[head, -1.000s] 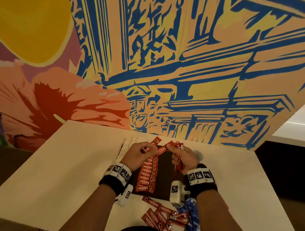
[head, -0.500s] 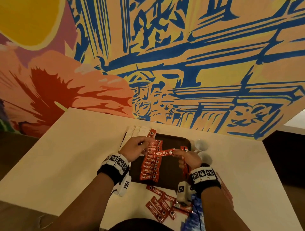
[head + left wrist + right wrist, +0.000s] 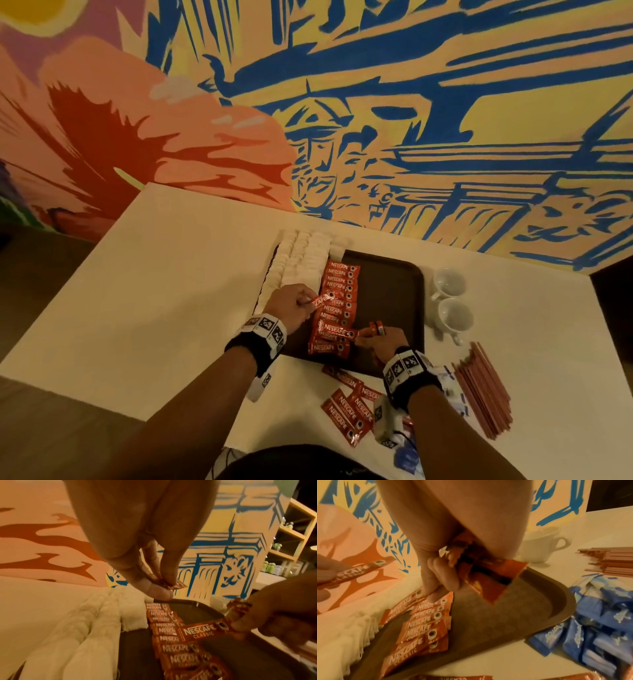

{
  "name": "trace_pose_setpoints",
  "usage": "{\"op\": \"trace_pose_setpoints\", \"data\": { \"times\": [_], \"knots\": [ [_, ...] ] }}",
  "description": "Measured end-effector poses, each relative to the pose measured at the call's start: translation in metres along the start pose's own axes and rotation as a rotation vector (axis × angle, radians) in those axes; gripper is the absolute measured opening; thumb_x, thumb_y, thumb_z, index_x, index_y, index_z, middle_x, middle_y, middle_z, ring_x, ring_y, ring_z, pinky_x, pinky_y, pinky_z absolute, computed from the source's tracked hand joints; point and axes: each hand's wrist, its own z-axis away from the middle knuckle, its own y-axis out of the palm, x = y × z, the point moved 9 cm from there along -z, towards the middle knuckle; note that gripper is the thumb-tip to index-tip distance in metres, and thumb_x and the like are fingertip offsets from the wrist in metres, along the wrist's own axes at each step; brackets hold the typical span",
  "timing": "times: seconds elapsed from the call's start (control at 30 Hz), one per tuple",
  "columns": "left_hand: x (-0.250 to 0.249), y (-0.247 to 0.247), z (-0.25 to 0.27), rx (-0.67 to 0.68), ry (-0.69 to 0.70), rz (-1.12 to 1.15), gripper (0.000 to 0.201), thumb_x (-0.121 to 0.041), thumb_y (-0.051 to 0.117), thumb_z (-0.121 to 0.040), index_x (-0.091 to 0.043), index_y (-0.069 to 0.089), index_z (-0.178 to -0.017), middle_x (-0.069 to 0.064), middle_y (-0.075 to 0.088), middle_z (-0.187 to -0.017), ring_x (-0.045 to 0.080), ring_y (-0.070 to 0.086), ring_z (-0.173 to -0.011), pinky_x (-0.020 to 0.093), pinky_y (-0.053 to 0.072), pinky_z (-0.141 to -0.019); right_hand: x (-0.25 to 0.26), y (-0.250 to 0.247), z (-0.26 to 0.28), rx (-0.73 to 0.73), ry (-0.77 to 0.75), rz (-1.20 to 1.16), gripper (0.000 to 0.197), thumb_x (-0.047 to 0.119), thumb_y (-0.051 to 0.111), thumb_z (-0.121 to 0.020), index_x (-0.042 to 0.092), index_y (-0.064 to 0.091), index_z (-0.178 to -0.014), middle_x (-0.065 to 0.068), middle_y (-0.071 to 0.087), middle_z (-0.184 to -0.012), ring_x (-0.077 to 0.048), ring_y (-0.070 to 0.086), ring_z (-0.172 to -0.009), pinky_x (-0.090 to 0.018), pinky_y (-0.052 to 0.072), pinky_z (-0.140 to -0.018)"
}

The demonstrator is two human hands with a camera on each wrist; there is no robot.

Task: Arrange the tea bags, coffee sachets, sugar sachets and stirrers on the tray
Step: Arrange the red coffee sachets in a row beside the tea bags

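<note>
Coffee sachet pinched in left hand grip | right hand grip clamps spare sachets over tray

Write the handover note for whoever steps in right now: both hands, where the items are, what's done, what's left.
Left hand: pinches one Nescafe sachet above the sachet column.
Right hand: pinches one Nescafe sachet's end at the column, with spare sachets gripped in the palm.
Done: white tea bag rows fill the left of the brown tray; the Nescafe column lies beside them.
Left: loose Nescafe sachets, blue sachets and stirrers, all on the table. The tray's right part is bare.
</note>
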Motion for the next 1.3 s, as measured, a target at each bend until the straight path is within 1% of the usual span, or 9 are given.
{"op": "trace_pose_setpoints", "data": {
  "times": [0.07,0.13,0.2,0.27,0.37,0.83,1.0,1.2,1.3],
  "knots": [
    [0.010,0.011,-0.009,0.033,-0.015,-0.078,0.015,-0.016,0.074,-0.088,-0.027,0.068,-0.097,-0.008,0.067,-0.093,0.013,0.067,-0.084,0.024,0.054,-0.076,-0.005,0.008,-0.009,0.003,0.026,0.025,0.008,0.010,0.084,-0.080,0.014,0.079,-0.085,-0.003,0.070,-0.073,-0.015,0.055,-0.059,-0.030,0.046,-0.055],
    [0.019,0.022,-0.016,0.068,-0.033,-0.147,0.016,-0.019,0.075,-0.088,-0.027,0.070,-0.100,-0.011,0.065,-0.095,0.008,0.061,-0.088,0.019,0.045,-0.074,-0.011,0.015,-0.018,0.003,0.052,0.028,0.009,0.013,0.086,-0.078,0.018,0.079,-0.082,-0.003,0.075,-0.085,-0.020,0.068,-0.075,-0.039,0.059,-0.073],
    [0.026,0.032,-0.024,0.089,-0.042,-0.197,0.016,-0.019,0.074,-0.087,-0.025,0.071,-0.101,-0.010,0.067,-0.096,0.009,0.061,-0.090,0.015,0.041,-0.069,-0.016,0.020,-0.028,0.008,0.071,0.024,0.009,0.014,0.086,-0.078,0.019,0.079,-0.080,-0.002,0.077,-0.088,-0.024,0.072,-0.088,-0.047,0.060,-0.088],
    [0.032,0.041,-0.031,0.106,-0.044,-0.229,0.014,-0.018,0.075,-0.086,-0.023,0.071,-0.099,-0.008,0.069,-0.096,0.010,0.063,-0.090,0.013,0.042,-0.069,-0.019,0.025,-0.033,0.014,0.085,0.023,0.007,0.015,0.084,-0.080,0.019,0.079,-0.081,-0.002,0.077,-0.089,-0.025,0.073,-0.090,-0.049,0.059,-0.091],
    [0.037,0.057,-0.040,0.161,-0.025,-0.285,0.014,-0.016,0.076,-0.086,-0.019,0.072,-0.098,-0.006,0.069,-0.101,0.013,0.065,-0.095,0.020,0.048,-0.083,-0.015,0.026,-0.034,0.008,0.097,0.050,0.005,0.016,0.079,-0.085,0.019,0.076,-0.087,-0.002,0.075,-0.094,-0.024,0.070,-0.094,-0.047,0.057,-0.093],
    [0.050,0.084,-0.057,0.293,0.051,-0.427,0.015,-0.016,0.068,-0.090,-0.027,0.075,-0.097,-0.005,0.070,-0.110,0.017,0.066,-0.099,0.031,0.053,-0.094,-0.021,0.026,-0.033,-0.033,0.131,0.119,0.003,0.018,0.076,-0.089,0.016,0.074,-0.089,-0.003,0.073,-0.094,-0.021,0.069,-0.087,-0.040,0.059,-0.084],
    [0.053,0.085,-0.056,0.298,0.052,-0.476,0.025,-0.010,0.062,-0.089,-0.032,0.072,-0.095,-0.002,0.070,-0.111,0.019,0.067,-0.097,0.035,0.055,-0.092,-0.023,0.027,-0.030,-0.015,0.142,0.166,0.008,0.020,0.076,-0.089,0.013,0.072,-0.091,-0.006,0.073,-0.094,-0.022,0.070,-0.086,-0.039,0.059,-0.083],
    [0.049,0.082,-0.051,0.280,0.099,-0.503,0.034,-0.003,0.055,-0.089,-0.030,0.071,-0.101,-0.002,0.068,-0.115,0.022,0.065,-0.102,0.036,0.054,-0.094,-0.021,0.027,-0.023,0.005,0.138,0.185,0.008,0.019,0.074,-0.091,0.012,0.070,-0.090,-0.006,0.070,-0.091,-0.019,0.066,-0.080,-0.030,0.051,-0.066],
    [0.048,0.077,-0.049,0.236,0.109,-0.476,0.032,-0.002,0.057,-0.090,-0.029,0.071,-0.100,-0.002,0.066,-0.117,0.020,0.063,-0.105,0.034,0.052,-0.095,-0.023,0.024,-0.021,0.009,0.128,0.178,0.008,0.019,0.072,-0.092,0.011,0.072,-0.091,-0.007,0.072,-0.093,-0.020,0.067,-0.083,-0.032,0.053,-0.070]
  ]
}}
